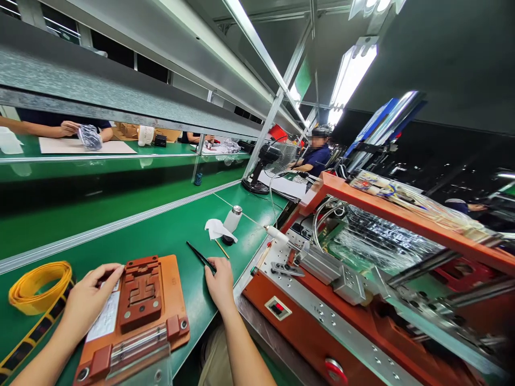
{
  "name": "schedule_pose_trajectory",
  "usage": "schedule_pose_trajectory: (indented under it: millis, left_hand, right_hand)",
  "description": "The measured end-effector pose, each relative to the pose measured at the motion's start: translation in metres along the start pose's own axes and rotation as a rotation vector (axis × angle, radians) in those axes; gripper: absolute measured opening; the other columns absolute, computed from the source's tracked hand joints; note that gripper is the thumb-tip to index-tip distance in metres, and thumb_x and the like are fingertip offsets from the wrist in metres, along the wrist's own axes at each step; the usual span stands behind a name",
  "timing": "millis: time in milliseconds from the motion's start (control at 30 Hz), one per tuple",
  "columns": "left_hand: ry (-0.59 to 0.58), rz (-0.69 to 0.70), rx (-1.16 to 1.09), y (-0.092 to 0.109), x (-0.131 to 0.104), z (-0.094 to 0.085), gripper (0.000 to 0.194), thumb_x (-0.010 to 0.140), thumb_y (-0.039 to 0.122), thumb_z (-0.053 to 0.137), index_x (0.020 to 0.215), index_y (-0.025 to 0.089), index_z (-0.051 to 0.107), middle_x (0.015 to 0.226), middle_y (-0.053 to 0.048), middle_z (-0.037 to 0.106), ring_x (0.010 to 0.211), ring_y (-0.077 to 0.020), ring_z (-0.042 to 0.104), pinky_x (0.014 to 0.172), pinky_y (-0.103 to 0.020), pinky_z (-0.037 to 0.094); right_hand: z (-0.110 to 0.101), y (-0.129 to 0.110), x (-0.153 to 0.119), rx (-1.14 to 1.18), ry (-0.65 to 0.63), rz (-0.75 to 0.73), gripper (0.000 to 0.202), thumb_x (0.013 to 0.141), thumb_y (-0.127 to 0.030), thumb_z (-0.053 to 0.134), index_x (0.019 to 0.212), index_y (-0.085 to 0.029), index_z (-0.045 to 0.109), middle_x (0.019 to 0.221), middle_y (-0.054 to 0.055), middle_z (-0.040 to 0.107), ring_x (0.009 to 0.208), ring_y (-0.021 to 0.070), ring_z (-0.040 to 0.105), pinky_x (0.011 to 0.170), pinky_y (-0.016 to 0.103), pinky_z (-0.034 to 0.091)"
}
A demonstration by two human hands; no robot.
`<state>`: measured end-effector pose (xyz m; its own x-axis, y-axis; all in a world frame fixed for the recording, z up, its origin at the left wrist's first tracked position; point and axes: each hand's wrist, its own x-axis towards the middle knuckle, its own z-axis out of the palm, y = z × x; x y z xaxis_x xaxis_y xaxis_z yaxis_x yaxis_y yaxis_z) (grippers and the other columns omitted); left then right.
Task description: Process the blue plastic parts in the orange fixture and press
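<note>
My left hand [86, 297] is at the left edge of a brown jig block [140, 295], its thumb and forefinger pinched together beside the block's upper corner. What the pinch holds, if anything, is too small to make out. The block has carved slots and sits on an orange-brown base plate [174, 284] with a clear hinged cover [147, 367] folded toward me. In my right hand [221, 284] is a pair of black tweezers [196, 252], tips pointing away to the left over the green bench, to the right of the jig.
A yellow-edged reel of strip [40, 289] lies at the left. Beyond my right hand stand a white bottle [232, 219], white tissue [217, 229] and a black cap [227, 240]. An orange-framed machine [289, 316] fills the right. Farther off are a fan [267, 161] and co-workers.
</note>
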<state>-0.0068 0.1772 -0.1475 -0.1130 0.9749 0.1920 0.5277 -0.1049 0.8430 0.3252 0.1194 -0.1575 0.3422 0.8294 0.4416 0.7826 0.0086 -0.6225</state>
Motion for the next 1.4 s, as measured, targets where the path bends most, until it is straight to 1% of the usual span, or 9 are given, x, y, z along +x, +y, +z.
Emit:
schedule_pose_trajectory:
  millis: [233,500,633,733,800,900,967,1267,1400]
  left_hand:
    - [-0.011,0.012,-0.056,0.012,-0.004,-0.001,0.050,0.077,0.069,0.060,0.093,0.024,0.077,0.098,-0.005,0.078,0.083,-0.0250,0.069,0.083,-0.035,0.054]
    - [-0.026,0.038,-0.045,0.016,-0.006,-0.003,0.049,0.080,0.064,0.058,0.095,0.021,0.077,0.098,-0.007,0.077,0.082,-0.0236,0.067,0.081,-0.035,0.052]
    - [-0.005,0.086,-0.012,0.018,-0.007,-0.003,0.046,0.084,0.060,0.055,0.094,0.020,0.076,0.093,-0.007,0.077,0.082,-0.0231,0.067,0.080,-0.035,0.053]
    - [-0.012,0.123,0.020,0.022,-0.009,-0.003,0.046,0.088,0.058,0.052,0.096,0.020,0.076,0.098,-0.008,0.077,0.092,-0.0249,0.067,0.089,-0.036,0.052]
    - [-0.027,0.162,0.040,0.026,-0.010,-0.003,0.046,0.090,0.057,0.052,0.109,0.021,0.075,0.113,-0.008,0.076,0.108,-0.0266,0.065,0.100,-0.039,0.048]
    - [-0.131,0.301,0.105,0.031,-0.013,-0.004,0.049,0.096,0.053,0.049,0.135,0.028,0.064,0.141,-0.005,0.065,0.132,-0.0271,0.054,0.114,-0.045,0.036]
    - [-0.215,0.355,0.169,0.032,-0.013,-0.004,0.048,0.100,0.051,0.043,0.142,0.032,0.058,0.144,-0.003,0.062,0.135,-0.0269,0.053,0.116,-0.049,0.032]
    - [-0.218,0.388,0.183,0.002,-0.001,0.005,0.055,0.096,0.062,0.046,0.140,0.033,0.061,0.134,-0.004,0.069,0.125,-0.0277,0.061,0.112,-0.045,0.038]
    - [-0.204,0.395,0.161,-0.011,0.005,0.010,0.057,0.094,0.066,0.047,0.139,0.034,0.061,0.132,-0.005,0.071,0.124,-0.0296,0.063,0.112,-0.047,0.039]
  right_hand:
    - [0.002,0.007,0.000,0.013,-0.022,-0.030,0.023,0.091,-0.019,0.051,0.106,-0.021,0.069,0.106,0.011,0.068,0.102,0.0294,0.058,0.092,0.043,0.046]
    - [0.000,0.008,0.001,-0.038,0.021,-0.026,0.023,0.090,-0.028,0.055,0.107,-0.017,0.067,0.105,0.012,0.067,0.101,0.0285,0.056,0.094,0.043,0.044]
    - [0.000,0.009,0.001,-0.068,-0.011,-0.032,0.024,0.090,-0.025,0.051,0.105,-0.018,0.068,0.105,0.012,0.067,0.103,0.0283,0.056,0.094,0.042,0.044]
    - [0.001,0.010,0.001,-0.060,-0.014,-0.012,0.027,0.091,-0.025,0.049,0.107,-0.017,0.069,0.105,0.014,0.066,0.103,0.0295,0.055,0.094,0.044,0.043]
    - [0.001,0.012,0.001,-0.047,-0.014,-0.006,0.028,0.090,-0.027,0.049,0.107,-0.016,0.069,0.105,0.014,0.066,0.103,0.0301,0.055,0.094,0.044,0.043]
    - [0.001,0.013,0.001,-0.033,-0.019,-0.005,0.030,0.090,-0.029,0.050,0.108,-0.015,0.069,0.106,0.014,0.066,0.104,0.0308,0.055,0.094,0.045,0.043]
    - [0.001,0.012,0.002,-0.042,-0.018,0.000,0.029,0.090,-0.028,0.050,0.108,-0.014,0.068,0.106,0.015,0.066,0.104,0.0311,0.055,0.095,0.046,0.043]
    - [0.000,-0.001,-0.002,-0.226,0.038,0.034,0.027,0.090,-0.015,0.053,0.113,-0.017,0.066,0.112,0.014,0.065,0.107,0.0313,0.055,0.092,0.044,0.044]
    - [-0.008,-0.015,-0.007,-0.285,0.084,-0.062,0.033,0.089,-0.016,0.059,0.122,-0.018,0.063,0.124,0.016,0.058,0.119,0.0328,0.048,0.105,0.053,0.037]
